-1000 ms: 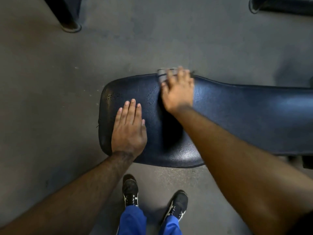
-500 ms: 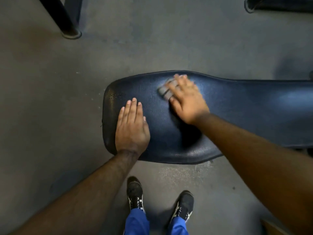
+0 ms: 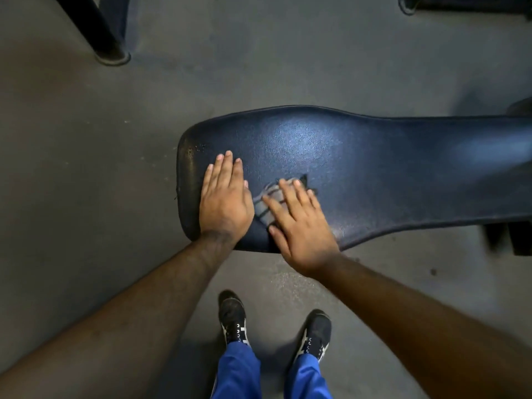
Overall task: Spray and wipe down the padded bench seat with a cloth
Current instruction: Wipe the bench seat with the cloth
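Looking down: a person stands over a dark padded bench seat [image 3: 374, 156], both bare hands on it, on a grey floor [image 3: 72, 168].
Post: a dark post [image 3: 95, 27] with a round foot stands on the floor at the far left, well apart from the seat.
Seat: dark blue, textured and shiny; its wide rounded end lies to the left and it narrows toward the right edge of view. A scuffed patch shows near the far left corner.
Left hand: the left hand [image 3: 224, 197] lies flat, palm down, on the wide end of the seat, fingers straight and close together, pointing away from the person. Its grip is spread flat and holds nothing.
Cloth: a grey cloth [image 3: 266, 204] with darker lines lies on the seat between the two hands, near the front edge. It touches the left hand's side and runs under the right hand's fingers.
Right hand: the right hand [image 3: 299, 226] presses flat on the cloth, fingers fanned apart and angled up to the left, the palm reaching over the seat's front edge. Its grip is spread out on the cloth, not curled round it.
Shoes: two black shoes [image 3: 233, 318] with white marks stand on the floor below the seat, under blue trouser legs [image 3: 239, 372].
Frame: a dark part of the bench frame [image 3: 515, 237] shows under the seat at the far right, blurred.
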Demonstrator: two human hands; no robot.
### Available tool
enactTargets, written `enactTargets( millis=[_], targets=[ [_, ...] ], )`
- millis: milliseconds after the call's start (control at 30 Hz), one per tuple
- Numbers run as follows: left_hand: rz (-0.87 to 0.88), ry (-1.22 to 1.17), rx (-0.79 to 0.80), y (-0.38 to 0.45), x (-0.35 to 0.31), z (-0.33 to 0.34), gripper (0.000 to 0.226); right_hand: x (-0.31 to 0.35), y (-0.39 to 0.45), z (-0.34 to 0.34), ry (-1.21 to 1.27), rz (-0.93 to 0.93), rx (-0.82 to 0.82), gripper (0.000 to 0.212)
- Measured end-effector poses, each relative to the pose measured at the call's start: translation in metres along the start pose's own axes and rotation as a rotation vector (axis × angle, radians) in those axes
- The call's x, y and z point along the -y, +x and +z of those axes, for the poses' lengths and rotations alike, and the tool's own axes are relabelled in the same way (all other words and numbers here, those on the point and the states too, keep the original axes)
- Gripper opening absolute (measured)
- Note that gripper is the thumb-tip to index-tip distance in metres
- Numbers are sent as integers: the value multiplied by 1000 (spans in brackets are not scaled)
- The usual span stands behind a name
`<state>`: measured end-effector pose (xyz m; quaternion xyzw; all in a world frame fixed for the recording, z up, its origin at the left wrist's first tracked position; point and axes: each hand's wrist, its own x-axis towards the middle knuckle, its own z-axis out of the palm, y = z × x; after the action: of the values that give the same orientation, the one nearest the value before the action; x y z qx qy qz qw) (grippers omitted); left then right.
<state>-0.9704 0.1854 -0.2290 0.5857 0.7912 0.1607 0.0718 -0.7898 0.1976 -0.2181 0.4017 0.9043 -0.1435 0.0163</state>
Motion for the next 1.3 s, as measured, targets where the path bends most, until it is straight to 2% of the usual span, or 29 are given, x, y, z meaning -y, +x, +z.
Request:
enactTargets(
  millis=[33,67,100,167,200,233,267,333,367,400,467,500,533,567,633,667,700,767,800,833,900,933,967,1067,1100,1200,1233,1267,1300],
  targets=[
    [19,2,10,-3,5,-3,53,-12,-5,-2,-31,-137,30,60],
    [31,-2,4,-6,11,-6,51,-26,-3,-6,-54,-136,19,60],
    [26,-14,-9,-9,18,-10,50,-36,1,-8,-43,6,-15,61],
    [-17,-42,-27,-15,33,-17,49,-23,7,-5,55,434,-143,63],
    [-39,-59,-37,-16,38,-19,49,0,5,3,69,521,-155,63],
    [-54,-71,-49,-16,39,-18,49,28,-2,11,52,448,-145,62],
    [-63,-81,-54,-16,39,-16,49,47,-12,15,31,277,-114,61],
    [-96,-95,-55,-15,35,-9,52,36,-20,14,-17,-50,-22,60],
    [-126,-96,-66,-16,33,-6,53,19,-10,7,-54,-91,-21,61],
    [-170,-93,-83,-16,31,-4,55,5,5,2,-74,-16,-42,62],
    [-264,-82,-95,-17,30,-2,56,2,35,-4,1,408,-100,65],
    [-286,-80,-93,-17,30,-3,56,16,43,-3,30,535,-93,65],
    [-288,-77,-91,-17,29,-4,56,35,44,-1,19,477,-73,65],
    [-281,-74,-85,-16,28,-5,56,47,41,-1,7,286,-23,63],
    [-272,-74,-66,-14,28,-6,58,29,38,-9,-29,-135,99,59],
    [-271,-75,-63,-15,29,-5,58,10,52,-17,-50,-191,100,59],
    [-271,-72,-62,-15,30,-4,58,-6,70,-21,-47,-105,61,60],
    [-278,-71,-55,-16,31,-4,58,-9,103,-25,43,306,-15,62],
    [-275,-79,-50,-16,32,-5,58,5,110,-22,60,394,-29,62],
    [-272,-82,-51,-15,32,-6,59,25,112,-19,53,296,-10,61],
    [-272,-84,-59,-15,33,-7,58,34,105,-17,15,-134,99,56],
    [-273,-84,-60,-15,33,-6,57,21,110,-22,-13,-292,120,55],
    [-275,-83,-56,-15,33,-5,57,3,126,-27,-36,-308,92,56],
    [-291,-60,-70,-15,32,-3,57,0,172,-28,49,210,-21,61],
    [-312,-66,-80,-14,31,-3,57,20,176,-24,57,234,-24,61],
    [-359,-76,-97,-16,29,-3,58,40,166,-17,7,-284,74,57],
    [-356,-76,-96,-16,29,-3,58,28,176,-21,-4,-360,86,56],
    [-353,-77,-96,-15,29,-2,58,20,189,-24,-3,-289,51,55],
    [-356,-74,-94,-15,30,0,58,20,199,-25,35,-122,24,56]
  ],
)
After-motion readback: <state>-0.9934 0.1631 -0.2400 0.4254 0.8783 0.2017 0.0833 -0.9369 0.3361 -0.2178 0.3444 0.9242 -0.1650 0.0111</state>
